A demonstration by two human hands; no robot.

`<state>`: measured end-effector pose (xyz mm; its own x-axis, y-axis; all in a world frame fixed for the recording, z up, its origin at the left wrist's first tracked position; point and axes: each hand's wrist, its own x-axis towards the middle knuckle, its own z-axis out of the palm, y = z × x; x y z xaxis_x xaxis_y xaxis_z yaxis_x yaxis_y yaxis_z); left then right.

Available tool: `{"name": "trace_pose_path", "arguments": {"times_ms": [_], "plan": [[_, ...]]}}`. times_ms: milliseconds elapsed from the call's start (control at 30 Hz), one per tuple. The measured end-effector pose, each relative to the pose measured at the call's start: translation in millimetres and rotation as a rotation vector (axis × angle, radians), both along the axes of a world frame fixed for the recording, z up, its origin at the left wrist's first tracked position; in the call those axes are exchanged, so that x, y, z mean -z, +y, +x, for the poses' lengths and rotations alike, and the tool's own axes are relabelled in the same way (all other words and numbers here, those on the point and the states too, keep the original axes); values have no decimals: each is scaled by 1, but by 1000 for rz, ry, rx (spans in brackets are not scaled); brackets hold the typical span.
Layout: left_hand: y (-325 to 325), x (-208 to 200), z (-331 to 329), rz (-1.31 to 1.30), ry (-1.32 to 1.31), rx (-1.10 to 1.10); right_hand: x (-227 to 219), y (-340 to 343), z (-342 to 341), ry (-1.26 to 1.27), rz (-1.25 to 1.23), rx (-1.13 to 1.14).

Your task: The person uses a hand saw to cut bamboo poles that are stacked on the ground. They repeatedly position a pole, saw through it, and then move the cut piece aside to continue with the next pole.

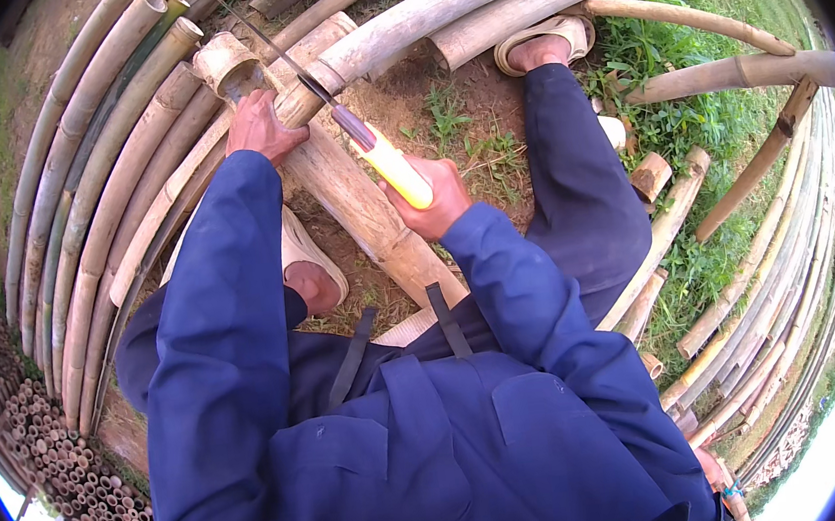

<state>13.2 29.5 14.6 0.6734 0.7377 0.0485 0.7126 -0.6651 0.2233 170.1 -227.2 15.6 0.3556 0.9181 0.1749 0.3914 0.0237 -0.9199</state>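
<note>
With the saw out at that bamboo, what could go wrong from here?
The saw in the right hand has its blade close to the bare left hand, so a slip could cut it. The round bamboo pole at the blade might roll or shift. The low-cut shoe leaves skin bare, should something drop.

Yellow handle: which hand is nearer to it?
Right: the right hand grips the yellow handle; the left hand is apart, farther left, on a bamboo pole.
</note>
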Motion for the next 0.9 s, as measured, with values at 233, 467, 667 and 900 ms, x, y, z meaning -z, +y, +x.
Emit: {"name": "trace_pose_path", "arguments": {"times_ms": [233, 467, 667, 900], "plan": [[-27, 16, -18, -117, 20, -35, -47, -146, -17, 100, -271, 21], [-23, 23, -15, -137, -10, -12, -21, -85, -13, 7, -162, 34], [-24, 20, -19, -97, -29, -21, -30, -53, -16, 72, -175, 41], [-25, 22, -21, -96, 32, -1, -63, -165, -30, 20, -271, 84]]}}
